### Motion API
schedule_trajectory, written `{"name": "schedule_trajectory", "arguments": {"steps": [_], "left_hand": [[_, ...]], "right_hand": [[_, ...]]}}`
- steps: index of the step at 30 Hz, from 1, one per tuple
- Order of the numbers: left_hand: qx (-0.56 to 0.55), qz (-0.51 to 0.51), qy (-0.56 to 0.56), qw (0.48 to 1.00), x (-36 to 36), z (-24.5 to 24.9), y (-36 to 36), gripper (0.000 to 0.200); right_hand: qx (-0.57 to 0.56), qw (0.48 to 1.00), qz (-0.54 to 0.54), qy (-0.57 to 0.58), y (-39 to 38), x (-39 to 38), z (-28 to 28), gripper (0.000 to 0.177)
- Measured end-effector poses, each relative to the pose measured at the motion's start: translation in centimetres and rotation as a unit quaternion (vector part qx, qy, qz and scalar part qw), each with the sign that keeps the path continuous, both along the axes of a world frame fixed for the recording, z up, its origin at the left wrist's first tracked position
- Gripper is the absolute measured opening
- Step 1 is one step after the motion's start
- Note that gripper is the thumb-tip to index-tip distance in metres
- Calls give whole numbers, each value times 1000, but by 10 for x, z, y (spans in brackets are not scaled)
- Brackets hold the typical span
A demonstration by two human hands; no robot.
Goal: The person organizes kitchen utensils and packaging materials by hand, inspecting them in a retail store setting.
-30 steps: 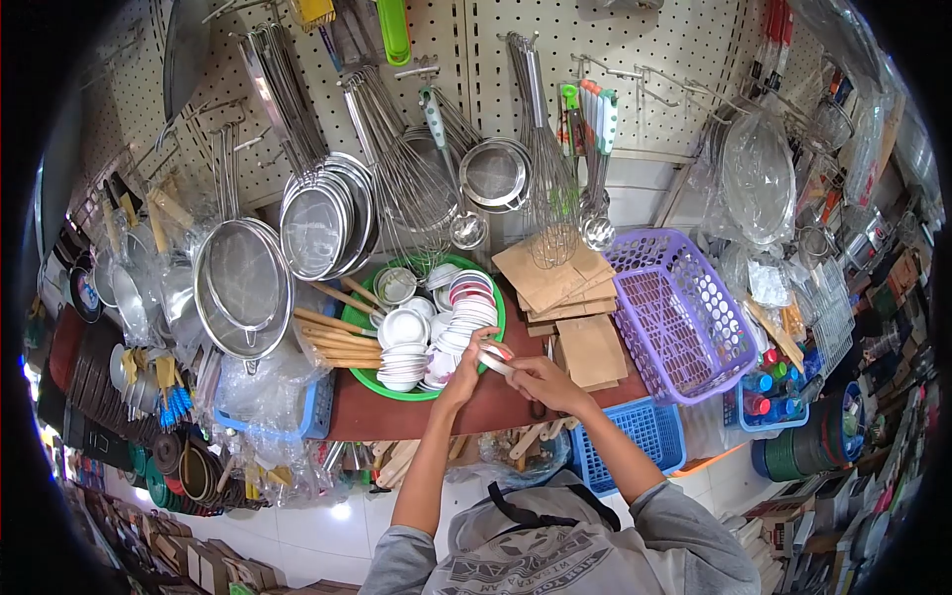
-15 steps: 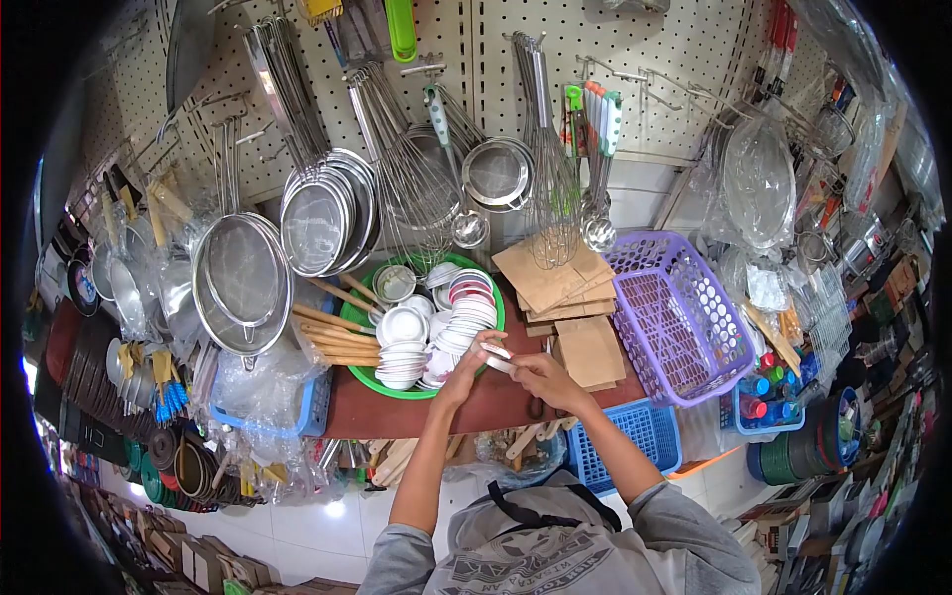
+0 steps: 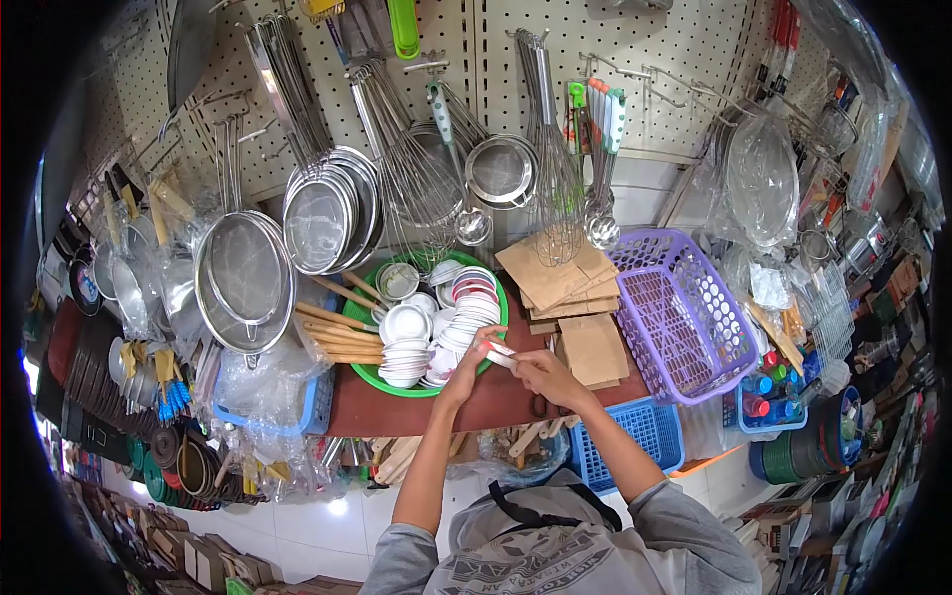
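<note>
Between my two hands is a small white dish (image 3: 502,356), seen nearly edge-on and partly covered by my fingers. My left hand (image 3: 470,367) grips its left side, close to the rim of the green basin (image 3: 416,391). On the dish's right side, the fingers of my right hand (image 3: 547,378) are closed on it. Stacks of small white dishes (image 3: 474,315) fill much of the basin, a few with reddish edges. Wooden-handled tools (image 3: 342,337) lean over the basin's left side.
Brown cardboard pieces (image 3: 592,349) lie right of the basin, beside a purple basket (image 3: 684,317). A blue basket (image 3: 635,441) sits lower, near my right forearm. Whisks (image 3: 560,203) and strainers (image 3: 322,223) hang from the pegboard above. Black-handled scissors (image 3: 538,405) lie by the table's front edge.
The small dish has tilted slightly in my hands, and my fingers have shifted a little around it. The whole view has moved slightly; the surrounding things stay in place.
</note>
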State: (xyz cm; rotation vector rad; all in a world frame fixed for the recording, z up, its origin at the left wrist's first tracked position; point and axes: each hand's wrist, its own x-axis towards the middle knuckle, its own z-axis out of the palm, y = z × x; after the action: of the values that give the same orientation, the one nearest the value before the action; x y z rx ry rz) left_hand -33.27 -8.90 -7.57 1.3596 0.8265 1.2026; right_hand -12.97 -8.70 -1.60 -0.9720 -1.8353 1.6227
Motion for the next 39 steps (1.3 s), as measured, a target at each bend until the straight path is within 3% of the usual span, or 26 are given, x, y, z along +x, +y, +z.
{"name": "schedule_trajectory", "arguments": {"steps": [4, 10, 16, 22, 27, 31, 34, 39], "left_hand": [[-97, -41, -93, 990, -5, 5, -3, 79], [-14, -23, -36, 999, -3, 0, -1, 64], [-99, -73, -145, 982, -9, 12, -3, 60], [-54, -4, -55, 997, -2, 4, -3, 67], [-125, -23, -97, 987, -8, 12, 2, 64], [-116, -38, -146, 982, -8, 11, 2, 63], [-35, 0, -19, 999, -6, -1, 3, 68], [-87, -38, -92, 991, -8, 11, 1, 64]], "right_hand": [[-35, 995, 28, 89, -5, -3, 11, 27], [4, 1000, -2, -3, -4, -2, 0, 24], [-18, 997, 43, 64, -1, -4, 2, 23], [-31, 999, 4, 42, 1, -6, -7, 26], [-54, 994, 12, 95, 2, -9, 11, 27], [-31, 995, 23, 91, 6, -9, 5, 26], [-13, 999, 35, 19, 12, -5, -11, 26], [-27, 995, 57, 72, 11, -5, -4, 24]]}}
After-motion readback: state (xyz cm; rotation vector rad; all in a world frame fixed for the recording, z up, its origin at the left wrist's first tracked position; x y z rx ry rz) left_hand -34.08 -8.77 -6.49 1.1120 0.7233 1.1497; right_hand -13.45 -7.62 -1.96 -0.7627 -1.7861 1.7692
